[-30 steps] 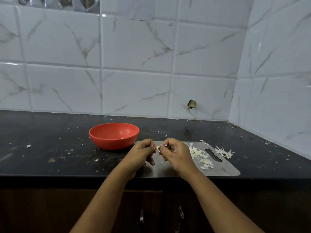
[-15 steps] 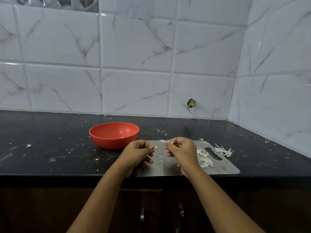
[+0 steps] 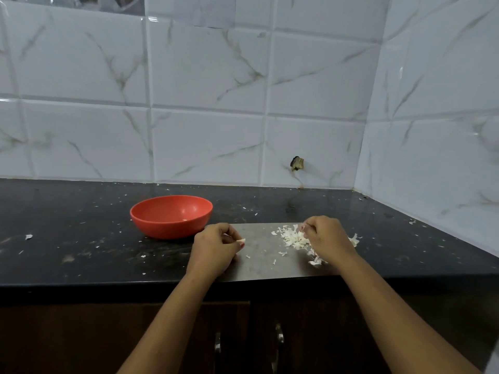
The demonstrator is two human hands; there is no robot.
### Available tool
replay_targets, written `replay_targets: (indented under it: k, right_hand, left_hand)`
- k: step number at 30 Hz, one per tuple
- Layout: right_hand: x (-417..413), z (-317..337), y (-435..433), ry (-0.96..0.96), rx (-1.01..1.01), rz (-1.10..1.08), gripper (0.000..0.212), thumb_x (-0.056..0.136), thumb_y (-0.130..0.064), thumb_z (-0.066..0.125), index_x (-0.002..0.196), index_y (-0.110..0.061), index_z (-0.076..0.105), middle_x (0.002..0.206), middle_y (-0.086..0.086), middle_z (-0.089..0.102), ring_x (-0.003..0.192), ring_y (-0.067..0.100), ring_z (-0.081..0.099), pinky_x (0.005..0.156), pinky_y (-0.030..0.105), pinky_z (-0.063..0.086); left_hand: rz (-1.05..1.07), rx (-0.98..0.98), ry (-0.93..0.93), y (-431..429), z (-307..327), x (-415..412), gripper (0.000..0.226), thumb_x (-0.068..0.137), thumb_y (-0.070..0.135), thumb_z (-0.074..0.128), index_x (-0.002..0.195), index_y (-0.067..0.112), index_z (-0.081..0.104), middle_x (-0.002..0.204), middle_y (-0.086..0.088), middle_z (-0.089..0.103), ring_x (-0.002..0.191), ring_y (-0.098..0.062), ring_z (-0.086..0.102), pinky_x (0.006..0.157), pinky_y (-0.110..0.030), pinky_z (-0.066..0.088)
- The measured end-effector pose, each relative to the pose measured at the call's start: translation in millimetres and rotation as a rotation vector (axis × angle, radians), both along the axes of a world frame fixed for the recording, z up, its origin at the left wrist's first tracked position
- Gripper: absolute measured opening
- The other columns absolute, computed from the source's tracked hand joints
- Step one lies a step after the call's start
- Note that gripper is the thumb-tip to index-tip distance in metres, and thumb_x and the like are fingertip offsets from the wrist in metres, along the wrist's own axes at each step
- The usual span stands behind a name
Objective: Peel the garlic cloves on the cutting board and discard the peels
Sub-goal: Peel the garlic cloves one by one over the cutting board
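Note:
A grey metal cutting board (image 3: 264,255) lies at the counter's front edge. My left hand (image 3: 216,247) hovers over the board's left end and pinches a small pale garlic clove (image 3: 241,240) between thumb and fingertips. My right hand (image 3: 328,240) is over the pile of white garlic peels (image 3: 293,237) on the board's right half, its fingers curled; a thin bit of peel seems pinched at the fingertips. A few loose peel flakes lie on the board between my hands.
A red plastic bowl (image 3: 171,215) stands on the black counter (image 3: 81,238) just left of the board, something small and pale inside it. Peel scraps dot the counter. Tiled walls close the back and right. Cabinet doors with handles (image 3: 279,336) sit below.
My hands have moved apart: the right hand went right to the peel pile with the pulled-off skin, while the left hand stayed with the clove. The camera view shifted slightly.

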State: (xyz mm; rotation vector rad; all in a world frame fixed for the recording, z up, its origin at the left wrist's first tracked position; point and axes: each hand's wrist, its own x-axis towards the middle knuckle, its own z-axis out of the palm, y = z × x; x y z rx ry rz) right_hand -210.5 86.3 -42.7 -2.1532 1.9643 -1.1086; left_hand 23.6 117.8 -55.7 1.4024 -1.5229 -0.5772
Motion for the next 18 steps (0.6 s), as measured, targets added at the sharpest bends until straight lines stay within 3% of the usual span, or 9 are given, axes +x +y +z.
replay_targets:
  k: [5, 8, 11, 13, 15, 18]
  right_hand:
    - [11.9, -0.7, 5.2, -0.096, -0.023, -0.017, 0.016, 0.081, -0.017, 0.075, 0.069, -0.020, 0.065, 0.064, -0.007, 0.063, 0.060, 0.010, 0.061, 0.061, 0.026, 0.051]
    - [21.8, -4.4, 4.2, -0.075, -0.021, 0.031, 0.023, 0.081, -0.004, 0.067, 0.070, -0.024, 0.064, 0.072, -0.008, 0.066, 0.067, 0.011, 0.062, 0.068, 0.029, 0.052]
    - [34.2, -6.9, 3.6, -0.051, 0.017, 0.050, 0.017, 0.090, -0.014, 0.058, 0.085, -0.024, 0.071, 0.083, -0.007, 0.070, 0.078, 0.014, 0.065, 0.072, 0.030, 0.052]
    - [41.9, -7.5, 4.6, -0.016, 0.028, 0.013, 0.010, 0.089, -0.026, 0.063, 0.081, -0.024, 0.068, 0.079, -0.008, 0.069, 0.077, 0.016, 0.064, 0.069, 0.029, 0.051]
    - [49.7, -7.9, 6.3, -0.011, 0.023, -0.011, 0.019, 0.082, -0.033, 0.072, 0.072, -0.023, 0.061, 0.070, -0.008, 0.065, 0.073, 0.016, 0.063, 0.064, 0.027, 0.049]
    - [64.4, -7.2, 5.8, -0.004, 0.044, 0.055, 0.015, 0.086, -0.028, 0.069, 0.075, -0.024, 0.060, 0.071, -0.008, 0.064, 0.073, 0.016, 0.062, 0.065, 0.027, 0.049]
  left_hand:
    - [0.024, -0.019, -0.055, 3.0, 1.3, -2.5, 0.014, 0.078, 0.018, 0.078, 0.072, 0.022, 0.066, 0.072, 0.006, 0.071, 0.059, -0.006, 0.068, 0.074, -0.031, 0.058]
    - [0.031, -0.023, -0.059, 2.7, 2.1, -3.0, 0.014, 0.078, 0.016, 0.078, 0.073, 0.022, 0.066, 0.070, 0.006, 0.071, 0.058, -0.006, 0.067, 0.071, -0.031, 0.059]
    - [0.036, -0.039, -0.040, 3.4, 2.5, -2.7, 0.014, 0.078, 0.015, 0.078, 0.073, 0.021, 0.067, 0.069, 0.006, 0.070, 0.057, -0.006, 0.067, 0.069, -0.031, 0.060]
    - [0.049, -0.042, -0.042, 3.7, 3.5, -0.7, 0.014, 0.078, 0.016, 0.078, 0.074, 0.022, 0.066, 0.069, 0.007, 0.070, 0.058, -0.005, 0.067, 0.069, -0.031, 0.059]
    - [0.097, -0.087, -0.088, 3.1, 5.8, 4.0, 0.014, 0.078, 0.021, 0.078, 0.072, 0.026, 0.066, 0.071, 0.009, 0.070, 0.065, -0.006, 0.067, 0.072, -0.034, 0.058]
    - [0.268, -0.236, -0.185, 2.3, 16.8, 18.4, 0.009, 0.079, 0.029, 0.076, 0.075, 0.027, 0.068, 0.080, 0.008, 0.071, 0.080, -0.013, 0.066, 0.071, -0.032, 0.052]
